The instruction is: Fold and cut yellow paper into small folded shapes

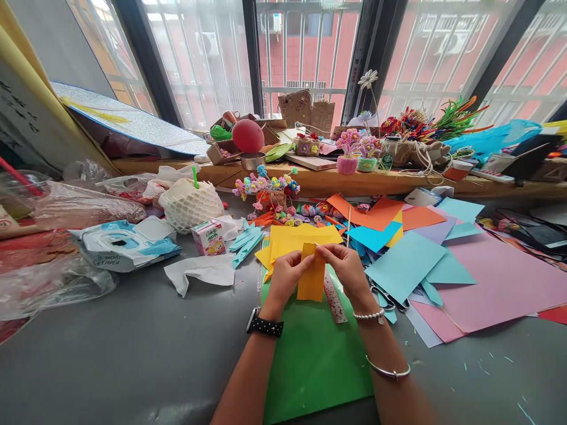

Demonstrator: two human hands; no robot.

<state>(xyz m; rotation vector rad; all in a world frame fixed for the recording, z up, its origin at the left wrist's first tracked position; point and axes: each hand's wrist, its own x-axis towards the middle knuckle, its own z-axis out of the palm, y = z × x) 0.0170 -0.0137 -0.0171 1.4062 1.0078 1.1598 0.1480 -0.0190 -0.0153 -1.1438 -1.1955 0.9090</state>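
Grey tabletop (133, 354) beneath a barred window carries loose coloured sheets. Both hands hold a small orange paper piece (312, 277) upright over a green sheet (310, 360). Left hand (287, 276) pinches its upper left edge between thumb and fingers; right hand (346, 268) pinches the top right corner, fingertips pressed together. Advice: keep both pinches close and edges aligned for a clean crease. Most of the piece hangs below the fingertips. Scissors (390, 301) lie just right of the right wrist.
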